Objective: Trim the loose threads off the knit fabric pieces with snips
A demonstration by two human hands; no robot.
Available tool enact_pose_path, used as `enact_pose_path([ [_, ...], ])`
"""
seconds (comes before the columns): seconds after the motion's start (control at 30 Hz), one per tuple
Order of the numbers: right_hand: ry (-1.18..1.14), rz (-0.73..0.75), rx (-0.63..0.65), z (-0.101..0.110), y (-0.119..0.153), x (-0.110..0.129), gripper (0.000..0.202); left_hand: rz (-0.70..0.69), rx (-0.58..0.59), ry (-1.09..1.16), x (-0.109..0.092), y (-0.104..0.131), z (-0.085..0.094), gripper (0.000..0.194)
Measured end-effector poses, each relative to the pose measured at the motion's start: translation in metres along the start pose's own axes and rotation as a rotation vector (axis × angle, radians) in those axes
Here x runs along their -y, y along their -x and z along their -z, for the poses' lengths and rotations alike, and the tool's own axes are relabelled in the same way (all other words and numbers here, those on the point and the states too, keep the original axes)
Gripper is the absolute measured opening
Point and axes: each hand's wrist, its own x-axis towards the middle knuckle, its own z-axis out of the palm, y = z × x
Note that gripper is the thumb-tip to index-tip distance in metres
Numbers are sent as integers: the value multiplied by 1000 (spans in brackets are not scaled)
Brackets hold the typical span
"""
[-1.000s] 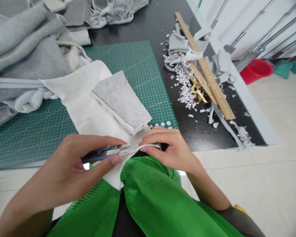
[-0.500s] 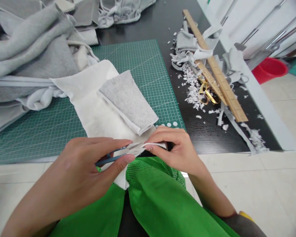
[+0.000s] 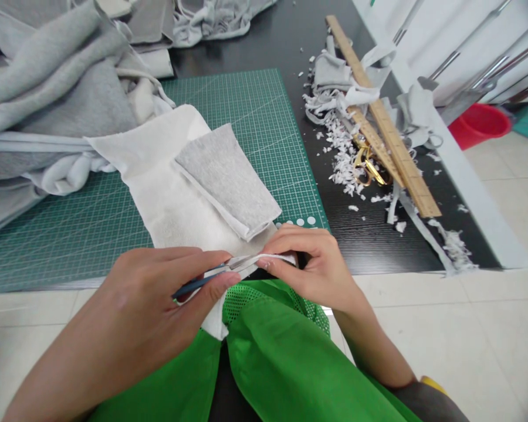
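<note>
My left hand (image 3: pixel 158 305) is closed on a small blue-handled snipping tool (image 3: pixel 193 286), its metal tips at the edge of the white fabric (image 3: pixel 167 199). Beside it on the right, my right hand (image 3: pixel 310 261) pinches the raised edge of that fabric. The fabric spreads from the green cutting mat (image 3: pixel 264 105) over the table's front edge, and one corner hangs down below my left hand. On top of it lies a folded grey cloth piece (image 3: pixel 229 179).
Grey fabric (image 3: pixel 66 82) is heaped at the left. On the right, wooden rulers (image 3: pixel 382 117) lie across gold-handled scissors (image 3: pixel 369 167), among white scraps (image 3: pixel 343 146). A red bucket (image 3: pixel 479 124) stands on the floor beyond the table.
The blue-handled tool's blades and handles have come closer together as my left fingers squeezed. My right hand keeps its pinch in nearly the same place.
</note>
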Motion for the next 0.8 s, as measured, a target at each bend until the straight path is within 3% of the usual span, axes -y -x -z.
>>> enact_pose_path([
  [0.47,-22,-32,-24,0,-1,1,6,-23,-120,7,-7,0,-10,10],
  [0.8,-51,-28,-17,0,0,-2,4,-2,-89,-5,-4,1,-6,22],
])
